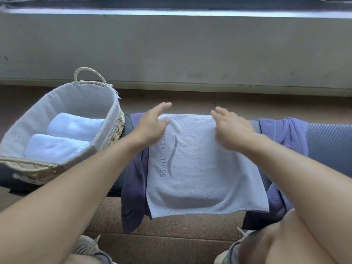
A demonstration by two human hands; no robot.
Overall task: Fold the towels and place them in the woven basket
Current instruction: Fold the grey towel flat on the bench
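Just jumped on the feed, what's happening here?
A person is folding towels on a dark mat. Both hands, left hand and right hand, fingers extended, are at the far edge of a light grey towel printed "YOGA FITNESS", which lies spread over a purple towel. Whether they touch it is unclear through blur. The lined woven basket on the left already holds two folded white towels.
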